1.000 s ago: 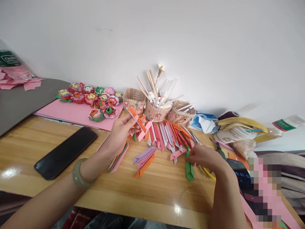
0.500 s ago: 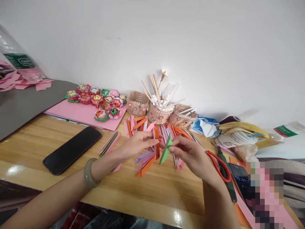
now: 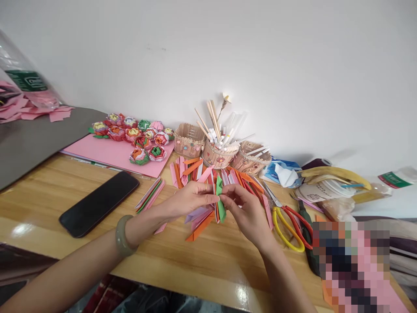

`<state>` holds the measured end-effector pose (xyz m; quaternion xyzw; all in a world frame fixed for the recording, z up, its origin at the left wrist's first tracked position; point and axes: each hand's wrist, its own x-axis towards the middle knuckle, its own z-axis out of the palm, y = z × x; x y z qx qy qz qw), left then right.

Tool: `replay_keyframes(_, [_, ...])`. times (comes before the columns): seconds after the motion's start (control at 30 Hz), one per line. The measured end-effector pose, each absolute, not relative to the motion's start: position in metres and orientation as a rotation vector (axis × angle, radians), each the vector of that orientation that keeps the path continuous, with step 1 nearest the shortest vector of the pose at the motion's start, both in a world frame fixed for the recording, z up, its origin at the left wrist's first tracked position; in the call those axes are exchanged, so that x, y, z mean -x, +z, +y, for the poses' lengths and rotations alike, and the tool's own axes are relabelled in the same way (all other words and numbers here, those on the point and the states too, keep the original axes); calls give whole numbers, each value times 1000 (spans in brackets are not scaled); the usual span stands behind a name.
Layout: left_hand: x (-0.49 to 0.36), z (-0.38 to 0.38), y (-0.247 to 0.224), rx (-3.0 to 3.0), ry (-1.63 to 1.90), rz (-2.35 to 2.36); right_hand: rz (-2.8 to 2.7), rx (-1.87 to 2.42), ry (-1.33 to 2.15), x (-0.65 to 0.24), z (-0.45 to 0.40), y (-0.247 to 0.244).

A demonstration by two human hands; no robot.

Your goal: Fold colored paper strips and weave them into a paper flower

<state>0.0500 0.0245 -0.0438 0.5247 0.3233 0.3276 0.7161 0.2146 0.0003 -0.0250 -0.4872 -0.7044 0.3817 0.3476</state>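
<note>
My left hand [image 3: 190,200], with a ring and a jade-green bangle on its wrist, pinches a thin stack of folded paper strips [image 3: 215,184]. A green folded paper strip [image 3: 222,211] lies flat against the right side of that stack, standing upright. My right hand [image 3: 249,213] pinches the green strip at its middle with thumb and fingers, so part of it is hidden. Behind and below both hands are many loose folded strips, such as an orange one [image 3: 200,228] and a lilac one [image 3: 194,214].
Paper flowers [image 3: 139,156] sit on pink sheets [image 3: 97,152] at the left, behind a black phone [image 3: 99,204]. Small wooden baskets [image 3: 219,158] stand by the wall. Yellow- and red-handled scissors [image 3: 288,232], a tissue pack [image 3: 280,171] and a cup [image 3: 321,191] are at the right.
My right hand has moved left and brought the green strip against the stack in my left hand. The yellow scissor handle, hidden before, now shows. My left hand has hardly moved.
</note>
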Motion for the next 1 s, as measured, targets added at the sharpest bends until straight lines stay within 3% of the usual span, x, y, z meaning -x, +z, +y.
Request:
replay_keyframes(0.3, [-51,25,-46,-1069,838,657,-1827,1111,435,-207,-2,-41])
replay_keyframes(0.73, [-57,20,-44,-792,919,545,-1836,1123,213,-204,-4,-47])
replay_keyframes(1.0, [-54,25,-52,-576,1027,484,-2183,1061,59,-210,-4,-49])
